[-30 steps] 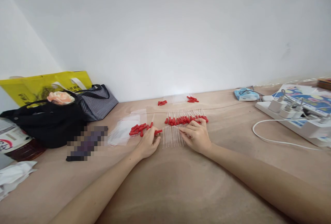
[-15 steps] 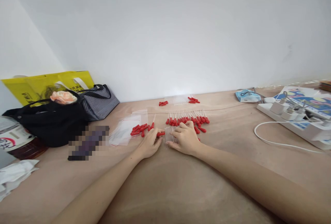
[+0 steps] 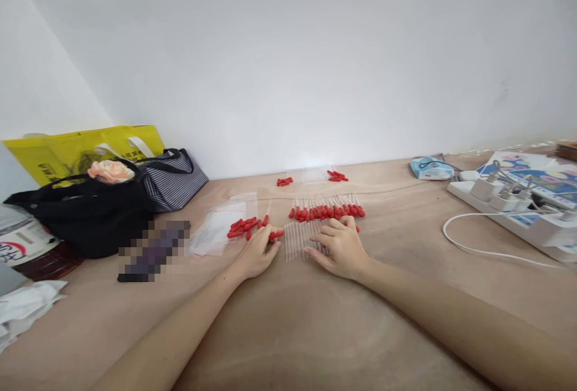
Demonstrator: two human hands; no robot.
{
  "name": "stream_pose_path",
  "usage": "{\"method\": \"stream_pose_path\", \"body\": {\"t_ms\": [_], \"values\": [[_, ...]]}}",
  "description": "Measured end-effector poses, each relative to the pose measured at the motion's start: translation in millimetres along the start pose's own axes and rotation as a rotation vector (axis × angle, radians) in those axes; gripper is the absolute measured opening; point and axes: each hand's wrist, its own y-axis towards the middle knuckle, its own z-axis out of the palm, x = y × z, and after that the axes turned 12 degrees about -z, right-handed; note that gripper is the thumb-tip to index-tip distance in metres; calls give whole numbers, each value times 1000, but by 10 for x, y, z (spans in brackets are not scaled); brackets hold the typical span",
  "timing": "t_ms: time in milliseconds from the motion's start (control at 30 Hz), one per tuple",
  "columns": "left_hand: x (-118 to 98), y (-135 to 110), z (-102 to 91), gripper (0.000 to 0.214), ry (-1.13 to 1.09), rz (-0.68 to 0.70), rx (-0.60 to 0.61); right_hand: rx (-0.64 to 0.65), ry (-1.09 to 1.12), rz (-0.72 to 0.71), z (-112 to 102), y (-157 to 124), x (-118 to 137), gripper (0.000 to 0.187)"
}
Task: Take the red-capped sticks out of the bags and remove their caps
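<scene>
My left hand (image 3: 260, 254) is closed with a red rubber bulb (image 3: 276, 235) held between thumb and fingers. Just right of it lies a row of thin clear tubes (image 3: 295, 242), side by side on the table. My right hand (image 3: 341, 249) rests over the right end of this row, its fingers apart and slightly bent, covering some tubes. Behind both hands runs a line of droppers (image 3: 324, 211) with red bulbs towards me and pale stems pointing away. A small pile of loose red bulbs (image 3: 241, 225) lies beyond my left hand, with one dropper (image 3: 267, 213) beside it.
Clear plastic bags (image 3: 220, 228) lie left of the loose bulbs. At the back, more red bulbs (image 3: 337, 176) flank clear tubes (image 3: 314, 175). A black bag (image 3: 90, 222) and striped bag (image 3: 175, 181) stand left. A power strip (image 3: 509, 210) with a white cable lies right.
My right hand has slid to the right, uncovering more of the clear tubes, which now lie spread in a wider row. My left hand has shifted slightly left, still holding the red bulb.
</scene>
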Motion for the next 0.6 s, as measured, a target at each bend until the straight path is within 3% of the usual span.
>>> {"method": "stream_pose_path", "body": {"t_ms": [233, 600], "values": [[-37, 14, -16, 24, -14, -32, 29, -70, 40, 13, -222, -319, -74, 20], [-31, -15, -80, 18, -12, -27, -39, -61, 8, 11, -213, -322, -94, 22]]}}
